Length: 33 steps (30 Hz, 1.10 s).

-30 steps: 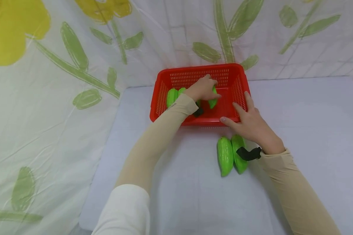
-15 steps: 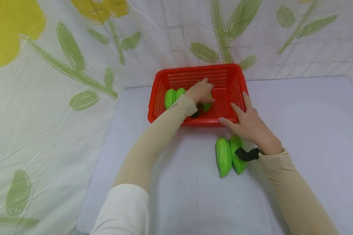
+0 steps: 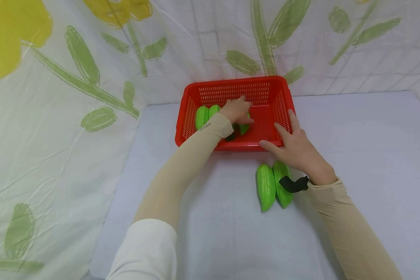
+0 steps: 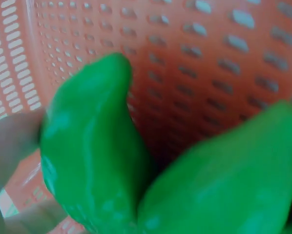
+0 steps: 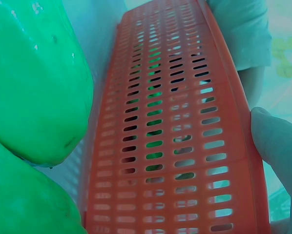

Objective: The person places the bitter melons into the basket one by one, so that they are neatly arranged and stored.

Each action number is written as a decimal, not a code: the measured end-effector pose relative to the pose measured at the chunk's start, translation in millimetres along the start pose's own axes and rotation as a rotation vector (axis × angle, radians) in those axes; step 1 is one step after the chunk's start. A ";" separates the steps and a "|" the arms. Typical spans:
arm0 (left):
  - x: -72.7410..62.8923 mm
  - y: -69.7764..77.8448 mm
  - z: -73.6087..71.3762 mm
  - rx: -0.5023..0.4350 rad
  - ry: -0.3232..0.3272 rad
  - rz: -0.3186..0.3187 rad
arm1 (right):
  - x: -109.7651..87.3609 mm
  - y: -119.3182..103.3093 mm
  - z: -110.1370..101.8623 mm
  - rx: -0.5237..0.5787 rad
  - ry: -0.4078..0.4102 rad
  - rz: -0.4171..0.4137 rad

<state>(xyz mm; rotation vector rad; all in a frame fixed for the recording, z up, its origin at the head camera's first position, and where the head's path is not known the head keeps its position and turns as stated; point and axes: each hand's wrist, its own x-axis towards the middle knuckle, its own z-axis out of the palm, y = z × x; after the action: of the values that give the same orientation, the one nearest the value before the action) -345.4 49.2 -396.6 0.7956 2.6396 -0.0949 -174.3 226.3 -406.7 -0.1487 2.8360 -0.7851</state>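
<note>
In the head view my left hand (image 3: 237, 111) reaches down into the red plastic basket (image 3: 252, 147). Its thumb and fingers grip a long, pointed green gourd-like vegetable (image 3: 244, 129). The left wrist view shows that vegetable (image 4: 92, 141) with fingertips against its side, leaning close to a second one (image 4: 229, 180). More of them (image 3: 202, 116) lie side by side at the basket's left end. My right hand (image 3: 295, 146) rests on the near right corner of the basket, fingers spread and fairly straight; its thumb (image 5: 273, 136) touches the rim in the right wrist view.
Two more green vegetables, one at left (image 3: 266, 188) and one beside it (image 3: 280, 177), lie on the white table (image 3: 210, 233) in front of the basket. A black wrist camera (image 3: 294, 184) partly covers one. A flower-patterned cloth (image 3: 182, 46) hangs behind the basket.
My left hand has moved left and slightly nearer inside the basket, bringing the green vegetable up close to the others. The right hand stays at the corner.
</note>
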 end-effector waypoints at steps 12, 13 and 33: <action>-4.1 -5.2 -3.0 -0.016 -0.040 -0.022 | 0.0 -2.2 -1.3 -0.001 0.002 -0.003; -4.2 -5.4 -3.0 -0.016 -0.039 -0.020 | 0.0 -2.2 -1.4 -0.001 0.002 -0.002; -2.1 -3.8 -3.7 -0.022 -0.064 -0.027 | 0.6 -0.7 0.2 -0.005 -0.004 0.008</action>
<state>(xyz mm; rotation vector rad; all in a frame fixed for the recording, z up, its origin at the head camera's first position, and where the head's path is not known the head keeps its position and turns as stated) -347.1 45.5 -392.6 0.7369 2.5869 -0.0966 -174.8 225.5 -406.6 -0.1395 2.8333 -0.7756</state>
